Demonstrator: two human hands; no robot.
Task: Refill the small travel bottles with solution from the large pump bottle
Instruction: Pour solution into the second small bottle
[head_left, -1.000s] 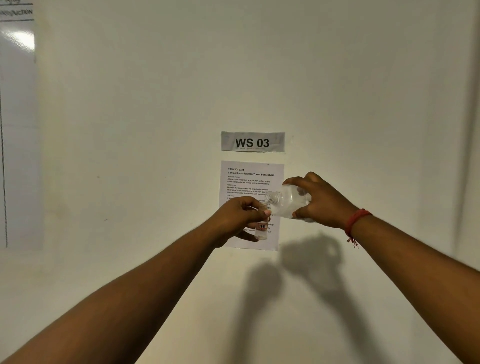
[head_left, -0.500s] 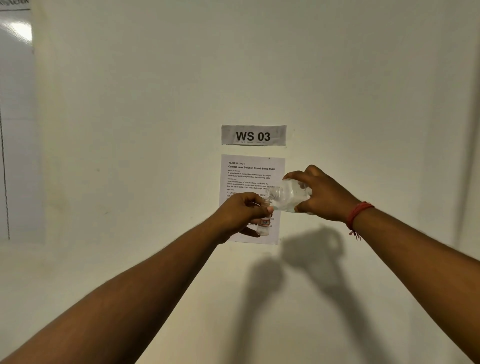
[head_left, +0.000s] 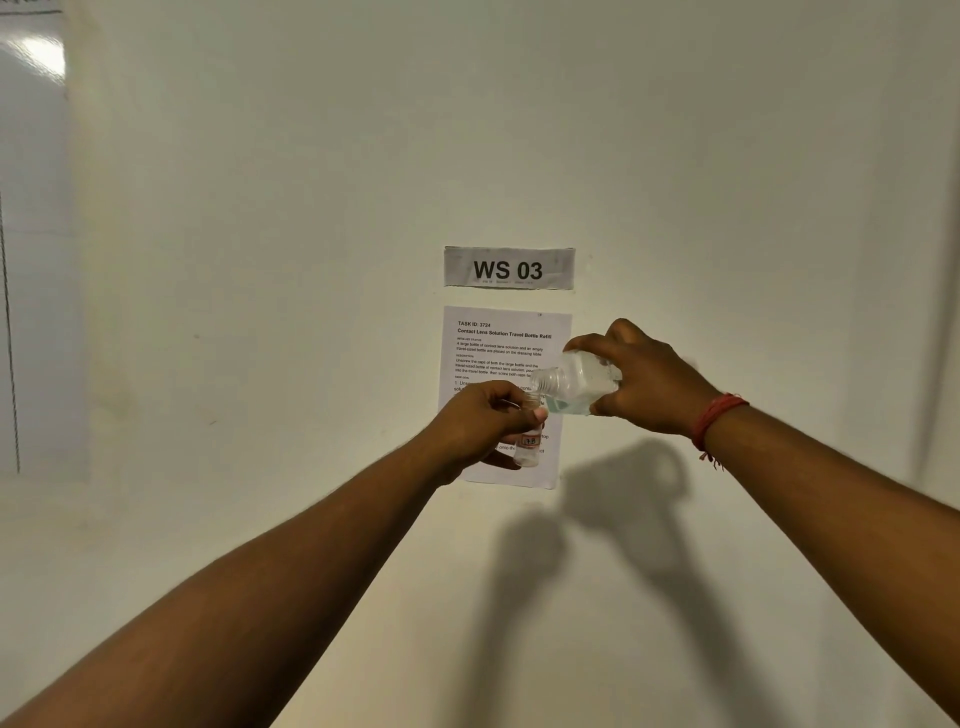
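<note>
My left hand grips a small clear travel bottle upright; its lower end with a red label shows below my fingers. My right hand holds the large clear bottle tipped on its side, uncapped threaded neck pointing left. The neck sits just above and right of the small bottle's open mouth. Clear liquid lies along the lower side of the large bottle. Both bottles are held up in the air in front of a white wall.
A printed task sheet is stuck to the white wall behind the hands, with a grey label reading WS 03 above it. A glossy board hangs at the far left. Shadows of both arms fall on the wall below.
Both hands have risen slightly against the sheet. The large bottle is tipped a little further, with its neck closer over the small bottle's mouth.
</note>
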